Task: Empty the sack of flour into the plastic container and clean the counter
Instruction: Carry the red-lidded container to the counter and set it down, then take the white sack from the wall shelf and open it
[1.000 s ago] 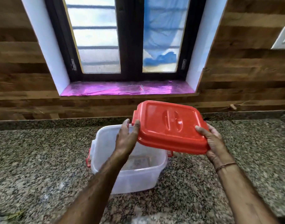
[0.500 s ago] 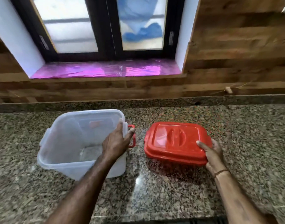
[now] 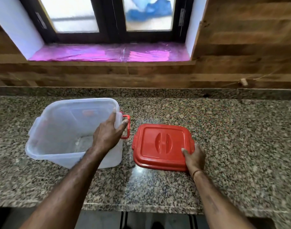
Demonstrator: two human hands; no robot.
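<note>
A translucent plastic container stands open on the speckled granite counter, left of centre, with a red latch handle on its right side. My left hand grips the container's right rim, thumb outside near the latch. The red lid lies flat on the counter just right of the container. My right hand rests on the lid's near right corner, fingers over its edge. No flour sack is in view.
A wooden wall rises behind the counter, with a window and a pink foil-covered sill. The counter's front edge runs close below my arms. A small wooden peg on a string hangs on the wall at right.
The lid went from held up over the container to lying flat on the counter at its right. My left hand moved from the lid to the container's right rim.
</note>
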